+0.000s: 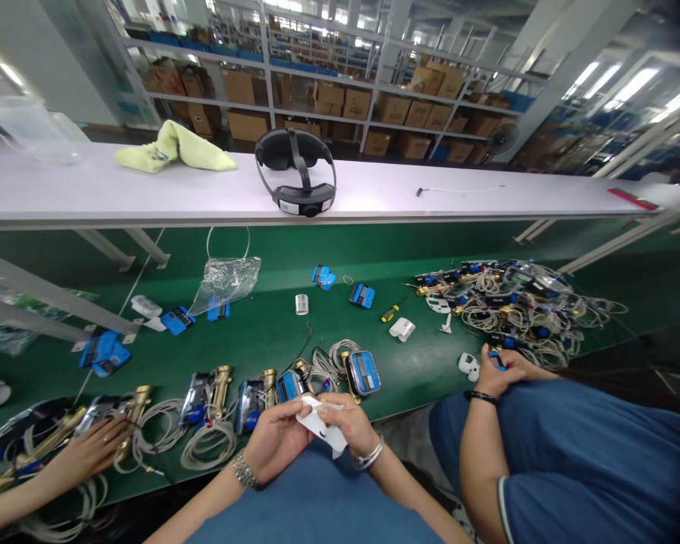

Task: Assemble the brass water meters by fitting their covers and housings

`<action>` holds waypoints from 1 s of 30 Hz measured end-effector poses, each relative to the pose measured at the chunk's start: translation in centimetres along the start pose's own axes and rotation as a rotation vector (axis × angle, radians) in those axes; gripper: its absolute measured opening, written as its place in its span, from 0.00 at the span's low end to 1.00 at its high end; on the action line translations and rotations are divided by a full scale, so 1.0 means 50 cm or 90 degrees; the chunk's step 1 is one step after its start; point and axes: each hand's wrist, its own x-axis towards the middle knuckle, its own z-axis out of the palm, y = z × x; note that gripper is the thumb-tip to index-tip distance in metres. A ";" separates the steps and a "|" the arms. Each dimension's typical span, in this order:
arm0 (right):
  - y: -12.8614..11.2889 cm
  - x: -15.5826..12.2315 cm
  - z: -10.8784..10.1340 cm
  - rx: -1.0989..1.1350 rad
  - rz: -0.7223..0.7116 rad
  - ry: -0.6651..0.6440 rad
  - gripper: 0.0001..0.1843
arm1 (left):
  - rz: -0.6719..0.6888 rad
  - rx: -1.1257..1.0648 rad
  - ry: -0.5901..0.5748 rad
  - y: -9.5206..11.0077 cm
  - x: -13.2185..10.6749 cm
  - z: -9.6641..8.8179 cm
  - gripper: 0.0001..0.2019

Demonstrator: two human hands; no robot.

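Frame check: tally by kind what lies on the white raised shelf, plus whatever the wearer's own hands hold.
yellow-green cloth: 1
black head-worn headset: 1
clear plastic bag: 1
thin white cable: 1
red flat strip: 1
white plastic piece, held by left hand and right hand: 1
Total: 6

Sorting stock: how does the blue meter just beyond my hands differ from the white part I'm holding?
The blue meter is blue with a grey screen and lies on the green bench with coiled cable beside it; the white part is plain white, shows no cable, and is held off the bench between the left hand and right hand. The meter shows whole; the hands partly hide the part. Both are small plastic pieces.
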 end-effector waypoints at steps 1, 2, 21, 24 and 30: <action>0.002 -0.001 -0.002 -0.004 -0.004 0.004 0.24 | 0.001 0.005 0.012 0.000 0.001 0.000 0.08; 0.003 -0.002 -0.003 -0.009 -0.009 0.011 0.24 | 0.002 0.012 0.026 0.000 0.002 0.001 0.08; -0.001 -0.003 0.016 -0.094 -0.082 0.080 0.26 | 0.073 0.187 0.113 0.003 0.007 -0.021 0.10; -0.002 -0.003 0.018 -0.094 -0.070 0.081 0.27 | 0.070 0.185 0.100 0.003 0.005 -0.017 0.10; 0.004 -0.003 0.013 -0.101 -0.041 0.090 0.28 | 0.092 0.203 0.113 0.008 0.003 -0.007 0.09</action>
